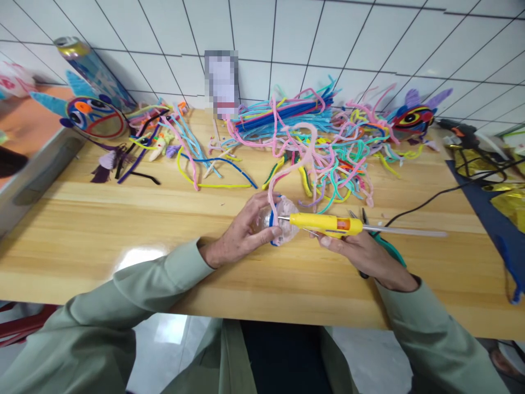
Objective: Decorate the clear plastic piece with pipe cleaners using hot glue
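Some is done: pink layer [289, 212] and blue band [271, 219] sit on the cup [264, 220], held over the tabletop [102, 230] by the left hand [249, 225]. Right hand [363, 250] grips the glue gun [318, 222], nozzle at the pink strip [307, 157]. Looks unfinished: clear end [261, 218] bare, strip's tail [301, 127] loose.

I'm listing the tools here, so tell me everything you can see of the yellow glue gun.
The yellow glue gun, plastic by its look, is held above the wooden table in the right hand, which hides its grip. An orange patch marks its side. Its slim metal nozzle points left, the tip at the fuzzy pink strip by the clear piece in the left hand; contact is unclear. A thin wire shows below the front, and a long translucent stick extends from the rear.
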A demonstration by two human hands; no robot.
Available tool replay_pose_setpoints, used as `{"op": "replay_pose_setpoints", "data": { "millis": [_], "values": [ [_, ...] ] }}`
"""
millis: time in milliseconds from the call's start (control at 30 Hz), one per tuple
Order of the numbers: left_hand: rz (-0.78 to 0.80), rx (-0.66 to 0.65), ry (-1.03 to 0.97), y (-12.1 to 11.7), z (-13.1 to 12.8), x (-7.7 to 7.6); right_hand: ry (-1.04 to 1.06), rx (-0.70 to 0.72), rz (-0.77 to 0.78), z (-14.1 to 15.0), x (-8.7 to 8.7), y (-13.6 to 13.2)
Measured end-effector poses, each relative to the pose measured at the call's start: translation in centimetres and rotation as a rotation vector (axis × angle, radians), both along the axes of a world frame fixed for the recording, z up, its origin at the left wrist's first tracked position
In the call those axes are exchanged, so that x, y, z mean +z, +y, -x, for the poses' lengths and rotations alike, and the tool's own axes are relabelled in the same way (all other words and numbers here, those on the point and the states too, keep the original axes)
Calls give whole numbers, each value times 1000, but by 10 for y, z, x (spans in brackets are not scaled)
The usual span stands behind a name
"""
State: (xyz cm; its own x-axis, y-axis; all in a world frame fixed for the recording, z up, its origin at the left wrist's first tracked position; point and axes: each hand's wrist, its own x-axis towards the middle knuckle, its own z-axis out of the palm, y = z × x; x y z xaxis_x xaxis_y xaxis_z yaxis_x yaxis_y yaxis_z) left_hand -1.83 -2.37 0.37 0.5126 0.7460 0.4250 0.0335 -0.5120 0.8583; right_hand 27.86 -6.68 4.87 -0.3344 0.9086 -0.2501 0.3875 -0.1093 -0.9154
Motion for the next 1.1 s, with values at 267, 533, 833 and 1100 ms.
{"op": "replay_pose_setpoints", "data": {
  "millis": [267, 533, 833, 1100],
  "values": [
    [6, 3, -1, -1, 0, 0, 7, 4, -28, 0, -2, 1],
    [49, 21, -23, -1, -1, 0, 3, 14, -3, 1, 1, 2],
    [48, 29, 4, -2, 1, 0, 19, -21, -60, 0, -7, 4],
    [43, 26, 8, -3, 0, 2, 6, 6, -22, 3, -1, 3]
  ]
}}
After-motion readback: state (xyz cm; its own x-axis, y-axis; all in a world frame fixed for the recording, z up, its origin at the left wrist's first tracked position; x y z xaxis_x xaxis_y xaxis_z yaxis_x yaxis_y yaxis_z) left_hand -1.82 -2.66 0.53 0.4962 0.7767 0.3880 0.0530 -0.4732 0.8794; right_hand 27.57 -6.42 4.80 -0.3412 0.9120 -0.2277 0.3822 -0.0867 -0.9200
